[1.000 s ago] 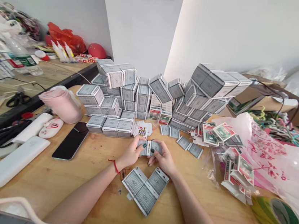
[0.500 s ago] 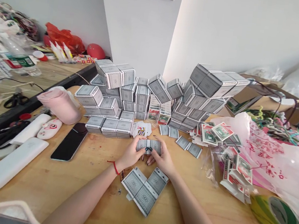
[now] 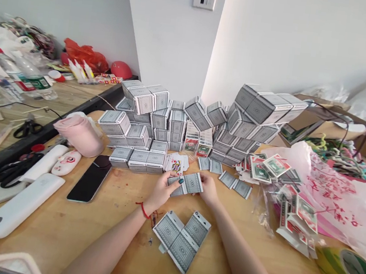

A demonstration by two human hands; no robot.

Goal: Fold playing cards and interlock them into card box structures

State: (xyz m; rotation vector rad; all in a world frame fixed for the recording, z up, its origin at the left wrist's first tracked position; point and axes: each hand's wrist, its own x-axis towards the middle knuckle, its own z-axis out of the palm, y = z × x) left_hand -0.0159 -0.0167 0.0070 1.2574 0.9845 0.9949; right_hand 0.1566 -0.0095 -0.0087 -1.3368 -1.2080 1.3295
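A joined pair of grey-backed playing cards (image 3: 192,183) is held up over the table, tilted to one side. My left hand (image 3: 160,193), with a red string at its wrist, pinches the left part, thumb in front. At the right edge, my right hand (image 3: 209,190) grips the same cards, its fingertips partly hidden behind them. Nearer me lies a folded piece of joined cards (image 3: 183,249) in a V shape. Loose face-up cards (image 3: 177,164) sit just beyond my left hand. Two more joined pairs, one nearer (image 3: 210,165) and one further right (image 3: 235,184), lie flat.
Stacked card blocks (image 3: 147,157) stand across the back, rising at the right (image 3: 262,104). At left are a phone (image 3: 89,179), a white power bank (image 3: 21,206) and a pink roll (image 3: 78,134). Opened card boxes (image 3: 298,218), a plastic bag (image 3: 333,191) and tape (image 3: 346,272) lie right.
Both thumbs were together at the middle of the cards. Now my right hand has shifted to their right edge, and the cards are spread wider and tilted. The camera view has shifted slightly.
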